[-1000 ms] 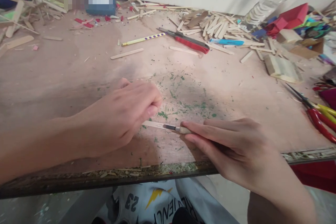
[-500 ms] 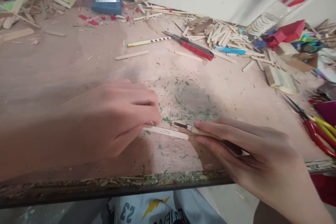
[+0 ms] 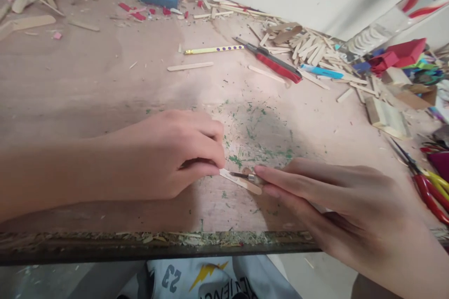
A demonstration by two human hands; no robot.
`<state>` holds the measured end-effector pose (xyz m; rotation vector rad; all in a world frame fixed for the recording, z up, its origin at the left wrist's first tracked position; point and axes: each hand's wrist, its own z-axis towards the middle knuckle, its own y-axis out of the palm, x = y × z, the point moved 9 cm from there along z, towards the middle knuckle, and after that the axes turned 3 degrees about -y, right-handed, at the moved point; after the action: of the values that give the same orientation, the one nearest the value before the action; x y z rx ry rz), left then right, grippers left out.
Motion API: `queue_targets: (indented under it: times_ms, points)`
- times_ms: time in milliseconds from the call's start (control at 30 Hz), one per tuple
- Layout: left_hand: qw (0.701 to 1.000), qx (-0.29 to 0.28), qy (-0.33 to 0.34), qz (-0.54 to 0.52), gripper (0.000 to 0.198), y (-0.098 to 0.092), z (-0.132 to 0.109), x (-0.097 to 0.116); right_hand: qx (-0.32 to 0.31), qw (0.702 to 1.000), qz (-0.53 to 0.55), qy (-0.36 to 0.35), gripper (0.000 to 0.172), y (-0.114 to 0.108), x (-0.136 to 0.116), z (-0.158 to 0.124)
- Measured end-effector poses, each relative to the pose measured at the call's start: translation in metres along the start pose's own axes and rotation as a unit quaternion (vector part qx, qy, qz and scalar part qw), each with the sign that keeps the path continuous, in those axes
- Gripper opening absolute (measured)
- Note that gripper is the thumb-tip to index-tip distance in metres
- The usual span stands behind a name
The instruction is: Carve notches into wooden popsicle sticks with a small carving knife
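Observation:
My left hand [image 3: 189,154] is closed, its fingertips pinching one end of a pale popsicle stick [image 3: 253,188] at the table's front middle. Small dark marks show on the stick near those fingers. Between the thumb and fingers of my right hand [image 3: 336,201] is a craft knife [image 3: 250,177] with a short dark blade and a metal collar; most of its handle is hidden by the hand. The blade points left and lies over the stick, close to my left fingertips. Green shavings [image 3: 250,135] are scattered on the wood just beyond both hands.
Behind the hands lie a dotted pencil [image 3: 213,49], a red box cutter [image 3: 277,66], a blue pen [image 3: 322,71] and a loose popsicle stick [image 3: 190,66]. Red-handled pliers [image 3: 426,189] and a wood block [image 3: 387,117] are at right. A plastic bottle [image 3: 389,23] leans against the wall.
The knife blade has come from beside the popsicle stick to over it. My left hand has shifted its hold on the stick, which now slants more. The whole view has turned slightly.

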<state>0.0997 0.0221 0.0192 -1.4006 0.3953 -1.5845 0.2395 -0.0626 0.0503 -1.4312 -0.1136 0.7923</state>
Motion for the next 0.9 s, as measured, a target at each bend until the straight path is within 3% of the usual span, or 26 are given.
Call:
queue_targets:
  times_ms: [400, 633, 900]
  points:
    - [1.0, -0.011, -0.01, -0.016, 0.029, -0.001, 0.003, -0.004, -0.05, 0.997, -0.042, -0.03, 0.044, 0.0, -0.01, 0.002]
    - [0.997, -0.035, -0.057, -0.045, 0.026, -0.001, 0.007, -0.01, -0.091, 0.991, -0.081, -0.055, 0.033, -0.003, -0.018, 0.009]
    - [0.997, -0.034, -0.057, -0.034, 0.025, 0.0, 0.008, -0.013, -0.094, 0.99, -0.093, -0.053, 0.038, -0.004, -0.016, 0.008]
